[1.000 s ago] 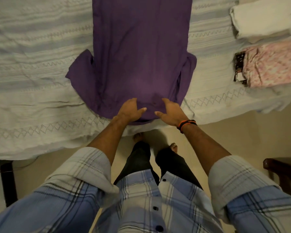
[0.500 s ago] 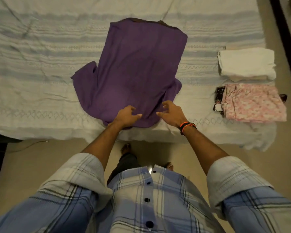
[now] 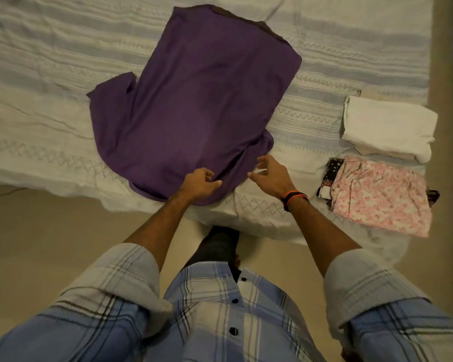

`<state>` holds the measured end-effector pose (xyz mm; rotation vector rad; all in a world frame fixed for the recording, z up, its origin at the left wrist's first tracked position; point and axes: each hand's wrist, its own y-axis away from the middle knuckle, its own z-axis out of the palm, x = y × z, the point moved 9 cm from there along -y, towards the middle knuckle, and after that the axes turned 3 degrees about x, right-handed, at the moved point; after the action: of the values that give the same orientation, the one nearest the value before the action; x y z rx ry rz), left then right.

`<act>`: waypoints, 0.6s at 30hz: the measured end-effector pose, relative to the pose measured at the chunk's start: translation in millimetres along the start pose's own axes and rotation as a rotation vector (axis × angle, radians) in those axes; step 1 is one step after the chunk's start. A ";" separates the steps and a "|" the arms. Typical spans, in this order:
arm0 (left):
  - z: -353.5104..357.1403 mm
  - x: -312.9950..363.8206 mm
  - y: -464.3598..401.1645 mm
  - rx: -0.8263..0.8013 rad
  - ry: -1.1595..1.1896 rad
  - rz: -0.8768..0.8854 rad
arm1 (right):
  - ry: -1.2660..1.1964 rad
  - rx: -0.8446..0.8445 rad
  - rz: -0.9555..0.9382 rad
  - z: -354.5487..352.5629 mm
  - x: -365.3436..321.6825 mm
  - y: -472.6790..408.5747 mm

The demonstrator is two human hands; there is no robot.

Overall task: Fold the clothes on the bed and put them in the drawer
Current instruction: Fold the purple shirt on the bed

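Both arms reach forward, sleeves rolled to the elbows. The left hand [image 3: 198, 182] lies palm down, fingers loosely curled, thumb pointing right. The right hand [image 3: 271, 175] (banded at the wrist) hovers with fingers spread and slightly bent.
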<state>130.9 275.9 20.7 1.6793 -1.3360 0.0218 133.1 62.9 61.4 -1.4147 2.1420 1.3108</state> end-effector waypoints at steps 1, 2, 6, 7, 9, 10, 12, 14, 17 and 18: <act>5.7 6.3 -10.6 -0.020 0.000 -0.004 | 0.005 0.000 0.018 -5.4 4.0 -10.0; 8.9 11.3 -18.6 -0.032 0.005 -0.007 | 0.009 0.003 0.034 -10.4 6.2 -17.7; 25.1 31.1 -47.3 -0.086 0.018 -0.032 | 0.019 -0.001 0.107 -23.7 19.5 -48.3; 27.2 34.1 -53.7 -0.089 0.024 -0.040 | 0.027 -0.002 0.119 -25.9 20.7 -55.1; 33.1 39.9 -68.0 -0.104 0.039 -0.057 | 0.034 -0.008 0.139 -28.4 24.6 -73.0; 35.4 42.1 -74.0 -0.110 0.045 -0.064 | 0.038 -0.010 0.141 -28.7 25.5 -82.0; 39.0 45.5 -84.7 -0.119 0.049 -0.078 | 0.053 -0.002 0.143 -31.2 25.6 -98.0; 43.7 46.2 -93.8 -0.122 0.056 -0.098 | 0.061 -0.009 0.148 -30.1 30.3 -114.5; 48.9 46.7 -104.7 -0.117 0.070 -0.121 | 0.087 -0.005 0.144 -29.6 36.3 -138.3; 51.7 46.3 -108.1 -0.115 0.076 -0.130 | 0.102 -0.006 0.142 -28.4 39.8 -147.4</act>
<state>205.4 201.1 -52.6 1.6485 -1.1483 -0.0656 243.4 -1.1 -27.2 -1.3817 2.3453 1.3209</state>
